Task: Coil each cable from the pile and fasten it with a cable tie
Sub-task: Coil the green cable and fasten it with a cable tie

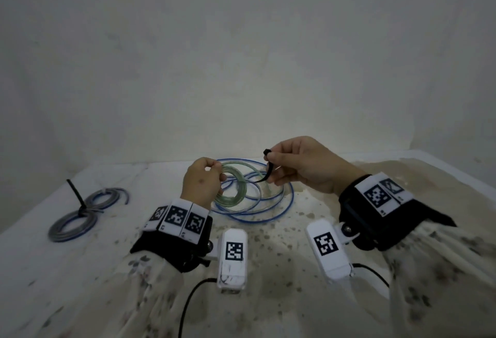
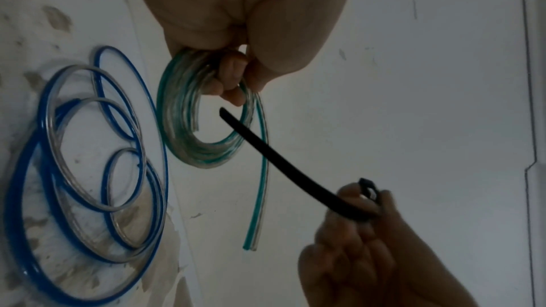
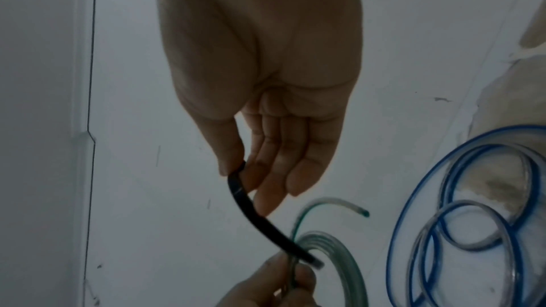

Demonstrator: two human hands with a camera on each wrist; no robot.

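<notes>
Already at the left of the frame a tied grey-blue coil (image 1: 77, 214) lies aside on the bench (image 1: 308, 219). At centre, the left hand (image 1: 200, 183) pinches the green coil (image 1: 232, 184) upright, its loops gathered. Right of it, the right hand (image 1: 300, 163) pinches the black cable tie (image 1: 268, 167), tip aimed at the coil's opening, likely for threading, above the loose blue cable (image 1: 271, 203).

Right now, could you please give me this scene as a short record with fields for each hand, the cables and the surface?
left hand: grips the green coil, lifted off the table
right hand: pinches the black cable tie, tip pointing at the coil, not yet round it
blue cable: loose loops on the table
tied coil: far left, already fastened
table: white, stained
</notes>
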